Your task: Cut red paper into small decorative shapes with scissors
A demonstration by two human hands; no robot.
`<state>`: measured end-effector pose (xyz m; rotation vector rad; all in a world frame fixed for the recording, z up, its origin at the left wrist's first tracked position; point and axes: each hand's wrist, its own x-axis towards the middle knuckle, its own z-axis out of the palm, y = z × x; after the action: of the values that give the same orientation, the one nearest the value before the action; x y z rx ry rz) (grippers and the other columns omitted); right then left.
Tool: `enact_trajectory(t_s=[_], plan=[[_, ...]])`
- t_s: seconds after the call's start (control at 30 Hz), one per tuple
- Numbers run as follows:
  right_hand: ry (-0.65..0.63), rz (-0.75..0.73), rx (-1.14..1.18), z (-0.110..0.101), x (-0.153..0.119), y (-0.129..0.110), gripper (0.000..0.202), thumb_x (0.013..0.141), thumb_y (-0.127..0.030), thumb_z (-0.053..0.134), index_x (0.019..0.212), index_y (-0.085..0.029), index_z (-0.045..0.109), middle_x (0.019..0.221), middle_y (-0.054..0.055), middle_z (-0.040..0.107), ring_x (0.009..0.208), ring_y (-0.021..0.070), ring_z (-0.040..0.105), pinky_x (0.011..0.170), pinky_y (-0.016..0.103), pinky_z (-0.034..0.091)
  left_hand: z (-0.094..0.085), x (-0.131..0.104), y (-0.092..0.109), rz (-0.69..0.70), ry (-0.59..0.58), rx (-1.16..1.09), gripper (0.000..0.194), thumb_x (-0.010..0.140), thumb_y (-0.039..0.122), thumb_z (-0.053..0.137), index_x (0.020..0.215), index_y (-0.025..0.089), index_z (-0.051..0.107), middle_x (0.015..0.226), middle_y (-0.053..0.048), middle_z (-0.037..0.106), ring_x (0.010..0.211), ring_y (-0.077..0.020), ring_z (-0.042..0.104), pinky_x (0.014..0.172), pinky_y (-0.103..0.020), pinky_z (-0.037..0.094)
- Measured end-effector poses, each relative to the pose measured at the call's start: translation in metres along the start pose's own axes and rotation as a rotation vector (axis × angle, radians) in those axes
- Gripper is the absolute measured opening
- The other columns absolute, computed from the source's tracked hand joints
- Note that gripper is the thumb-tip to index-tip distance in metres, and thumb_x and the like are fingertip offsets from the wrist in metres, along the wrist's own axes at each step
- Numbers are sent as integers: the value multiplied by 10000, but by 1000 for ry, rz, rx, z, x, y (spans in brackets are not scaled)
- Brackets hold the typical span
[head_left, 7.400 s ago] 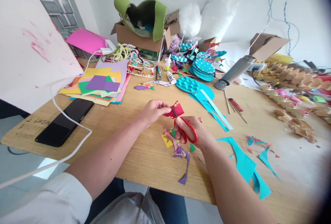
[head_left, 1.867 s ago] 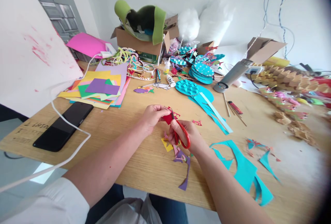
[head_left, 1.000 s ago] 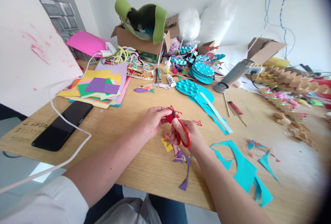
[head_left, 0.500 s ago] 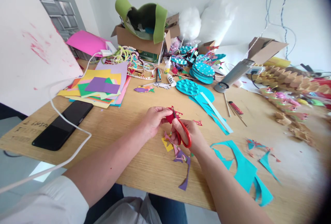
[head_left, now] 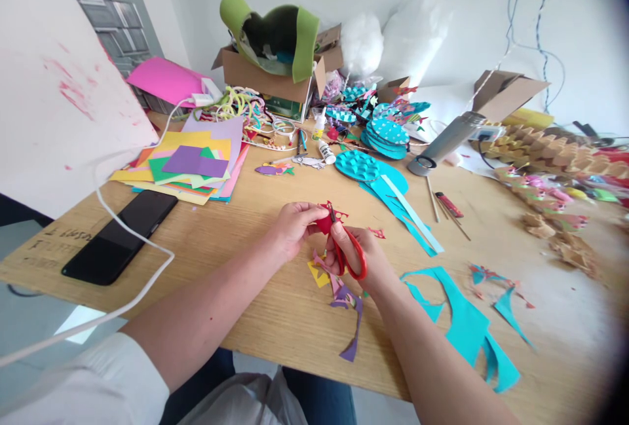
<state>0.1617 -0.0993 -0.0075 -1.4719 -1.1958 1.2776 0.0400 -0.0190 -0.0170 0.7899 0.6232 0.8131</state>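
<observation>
My left hand (head_left: 296,228) pinches a small piece of red paper (head_left: 324,222) between thumb and fingers. In my right hand (head_left: 356,251) are red-handled scissors (head_left: 362,261), their dark blades against the red paper. My thumb is in one handle loop. Beneath my hands, purple and pink paper scraps (head_left: 351,320) and a yellow scrap (head_left: 318,274) lie on the wooden table (head_left: 275,320). A small red scrap (head_left: 377,233) rests just right of the scissors.
A black phone (head_left: 118,238) with a white cable over it and stacked coloured paper (head_left: 196,163) are at left. Blue paper offcuts (head_left: 462,320) lie at right. Behind are glue bottles (head_left: 325,152), a metal flask (head_left: 445,143) and a cardboard box (head_left: 265,78).
My right hand and the scissors have shifted slightly to the right. My left hand keeps nearly the same place with the red paper.
</observation>
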Motion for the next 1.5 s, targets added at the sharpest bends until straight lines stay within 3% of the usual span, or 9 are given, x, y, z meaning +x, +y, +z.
enact_trajectory(t_s=[0.63,1.17,1.5], plan=[[35,29,-22,-1,1,1,544,746,-701,576,609,-175,559,442,15,582,351,122,532,356,211,393,1,-1,1,0,14,27,161,598,231,748,610,112,641,642,-33,636,629,-121,563,695,-296,433],[5,35,29,-1,3,5,496,778,-643,593,644,-167,551,448,7,588,324,104,504,345,194,365,2,-2,3,-6,25,38,167,564,221,757,599,108,639,629,-34,637,598,-109,549,640,-263,402],[26,13,-17,2,1,-2,537,766,-659,587,561,-166,532,439,21,582,353,110,524,358,197,382,-1,1,2,-8,15,47,195,560,240,773,604,107,637,613,-25,626,593,-110,537,652,-274,403]])
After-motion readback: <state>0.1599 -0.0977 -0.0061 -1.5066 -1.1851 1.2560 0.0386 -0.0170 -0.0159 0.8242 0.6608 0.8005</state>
